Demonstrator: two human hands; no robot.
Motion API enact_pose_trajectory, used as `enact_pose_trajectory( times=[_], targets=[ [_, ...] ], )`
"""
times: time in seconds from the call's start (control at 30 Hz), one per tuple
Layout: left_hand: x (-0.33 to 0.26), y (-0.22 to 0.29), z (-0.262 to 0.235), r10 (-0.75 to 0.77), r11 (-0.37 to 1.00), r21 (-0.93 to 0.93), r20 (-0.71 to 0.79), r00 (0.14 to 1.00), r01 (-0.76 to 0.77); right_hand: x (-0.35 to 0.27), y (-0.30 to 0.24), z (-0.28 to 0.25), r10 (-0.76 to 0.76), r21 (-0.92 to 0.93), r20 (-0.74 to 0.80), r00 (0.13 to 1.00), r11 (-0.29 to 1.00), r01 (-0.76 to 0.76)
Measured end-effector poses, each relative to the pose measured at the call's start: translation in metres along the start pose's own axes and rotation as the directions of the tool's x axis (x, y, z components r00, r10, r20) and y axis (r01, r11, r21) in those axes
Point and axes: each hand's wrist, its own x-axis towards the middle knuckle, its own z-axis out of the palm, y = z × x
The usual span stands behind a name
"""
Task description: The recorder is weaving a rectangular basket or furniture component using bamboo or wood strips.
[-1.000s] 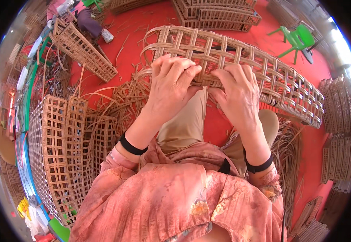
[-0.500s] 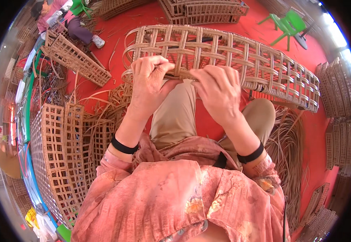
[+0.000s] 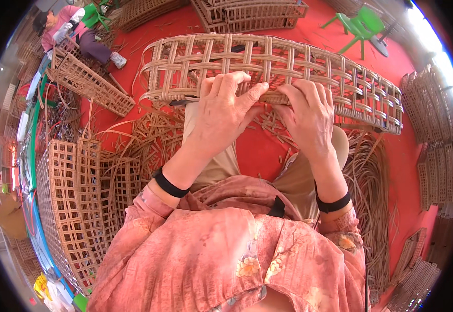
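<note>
A long openwork basket woven from brown strips [image 3: 278, 57] lies across my knees, its near rim toward me. My left hand [image 3: 226, 104] is closed on that rim left of its middle, fingers curled over the edge and thumb pointing right. Close beside it, my right hand [image 3: 309, 112] grips the same rim with bent fingers. The fingertips of both hands are partly hidden against the weave, and I cannot make out whether a thin strip lies between them. Loose strip ends loop out from the basket's left end.
Woven basket panels [image 3: 73, 192] stand at my left. A bundle of long strips [image 3: 369, 192] lies at my right, and cut scraps [image 3: 158, 132] litter the red floor. Beyond are a green chair [image 3: 361, 28], stacked baskets [image 3: 252, 18] and a seated person [image 3: 75, 31] beside another basket.
Both hands have moved right along the near rim. The left thumb and fingers are now more spread out. In the picture, the basket has shifted slightly left.
</note>
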Motion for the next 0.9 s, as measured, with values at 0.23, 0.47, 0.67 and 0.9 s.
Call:
enact_pose_trajectory(
  times=[0.23,0.47,0.67,0.9],
  targets=[
    [0.003,0.0,0.013,0.06,0.995,0.088,-0.064,0.996,-0.055,0.001,0.01,0.008,-0.125,0.011,-0.021,0.992,0.992,0.126],
    [0.007,0.014,-0.004,-0.042,0.988,0.152,0.003,0.999,0.041,-0.017,0.017,-0.006,0.035,-0.005,-0.093,0.995,0.999,-0.035],
    [0.036,0.047,0.01,-0.006,1.0,-0.028,0.058,0.998,0.008,-0.037,0.064,-0.027,0.053,-0.04,-0.042,0.998,0.998,-0.055],
    [0.038,0.044,0.046,0.134,0.99,-0.048,-0.005,0.991,-0.134,-0.035,0.063,-0.032,-0.037,-0.005,0.005,0.999,0.999,0.037]
  ],
)
